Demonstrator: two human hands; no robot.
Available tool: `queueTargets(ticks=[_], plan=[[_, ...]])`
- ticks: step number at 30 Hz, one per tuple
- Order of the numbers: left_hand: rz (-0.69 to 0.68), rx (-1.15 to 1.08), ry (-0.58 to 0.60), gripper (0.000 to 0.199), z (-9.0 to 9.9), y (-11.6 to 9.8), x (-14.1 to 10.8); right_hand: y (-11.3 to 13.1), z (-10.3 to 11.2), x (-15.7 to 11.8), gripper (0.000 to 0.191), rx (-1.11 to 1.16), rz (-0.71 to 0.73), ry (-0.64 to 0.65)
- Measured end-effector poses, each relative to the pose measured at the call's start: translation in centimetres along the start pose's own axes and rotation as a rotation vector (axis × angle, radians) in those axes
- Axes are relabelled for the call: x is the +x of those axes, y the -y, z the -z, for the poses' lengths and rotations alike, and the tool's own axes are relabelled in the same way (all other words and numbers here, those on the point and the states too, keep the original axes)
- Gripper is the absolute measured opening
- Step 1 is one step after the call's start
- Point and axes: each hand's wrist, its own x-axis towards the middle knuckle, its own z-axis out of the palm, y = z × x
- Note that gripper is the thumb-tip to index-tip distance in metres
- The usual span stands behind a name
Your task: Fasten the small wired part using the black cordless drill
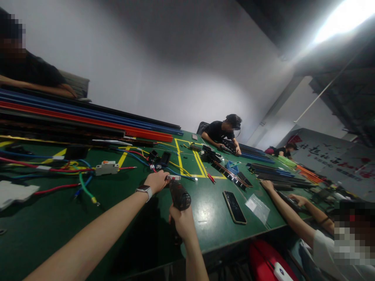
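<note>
The right hand (183,223) grips a drill (179,196), its body above the fingers. The left hand (156,182) holds a small white block (175,177) at its fingertips, beside the drill's nose.

Has long rails (146,134) along the table's (211,230) far edge at left, with wires (64,170) and a breaker (107,168) in front of them. Shows a drill (180,195) in right hand (183,222), a small part (175,177) in left hand (156,181) just beyond it, both between breaker and a phone (234,207) near the table's near edge. Has a plastic bag (258,208) just right of phone, a strip (227,171) behind phone, tape lines (200,164) between wires and strip.
</note>
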Motion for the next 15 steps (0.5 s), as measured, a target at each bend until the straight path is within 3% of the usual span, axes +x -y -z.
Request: queueTargets(ticks=[15], plan=[[-0.010, 0.035, -0.017, 0.043, -0.01, -0.03, -0.10, 0.03, 0.07, -0.04, 0.009, -0.023, 0.017, 0.002]])
